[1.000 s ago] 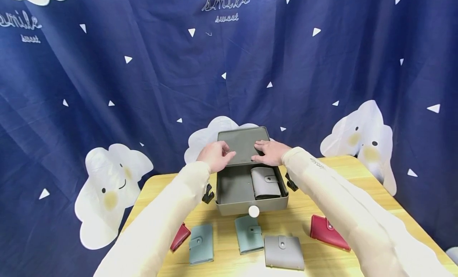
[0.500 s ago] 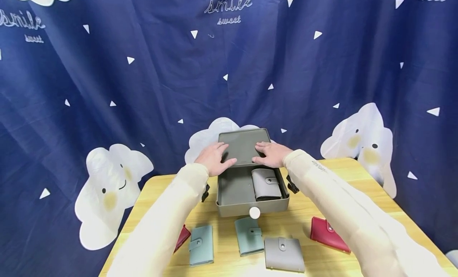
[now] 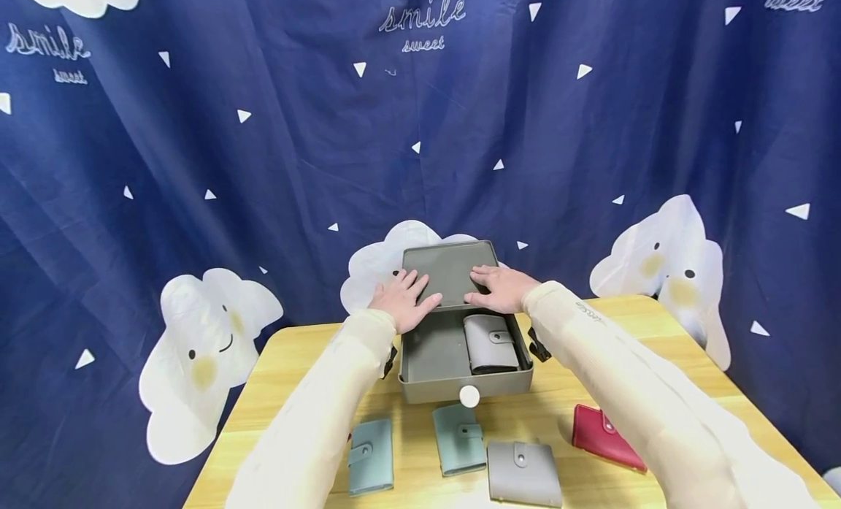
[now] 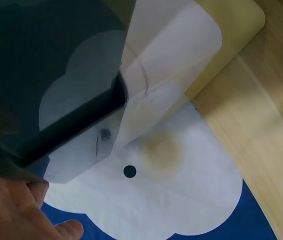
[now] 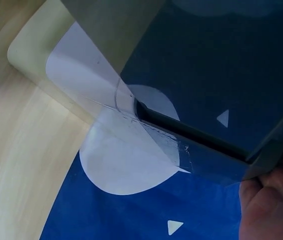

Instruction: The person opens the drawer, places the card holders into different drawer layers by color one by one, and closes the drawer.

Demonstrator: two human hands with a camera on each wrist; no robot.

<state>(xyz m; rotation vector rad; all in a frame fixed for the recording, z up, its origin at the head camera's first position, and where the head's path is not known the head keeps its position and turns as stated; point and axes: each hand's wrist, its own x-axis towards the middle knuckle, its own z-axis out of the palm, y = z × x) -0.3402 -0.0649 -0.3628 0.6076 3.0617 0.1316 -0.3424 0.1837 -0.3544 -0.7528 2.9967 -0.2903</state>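
grey box point(image 3: 420, 391) on the table point(image 3: 289, 363), lid point(image 3: 450, 269) raised, a hand at each side.
the left hand point(image 3: 401, 302) lies at the lid's left edge, fingers straight and spread; the right hand point(image 3: 502, 288) lies on its right side, fingers straight and close together, thumb apart. to work the lid well, i'd press evenly on both sides so it doesn't twist, thumbs clear of the box. a pale wallet point(image 3: 488, 341) lies inside by the right wall, probably low enough not to foul the lid. at the front, a white knob point(image 3: 469, 396) and a teal wallet point(image 3: 459, 445) crowd the way; a second teal wallet point(image 3: 372, 456), a grey wallet point(image 3: 523, 474) and a red wallet point(image 3: 603, 437), partly hidden by the right sleeve point(image 3: 631, 385), lie nearby.
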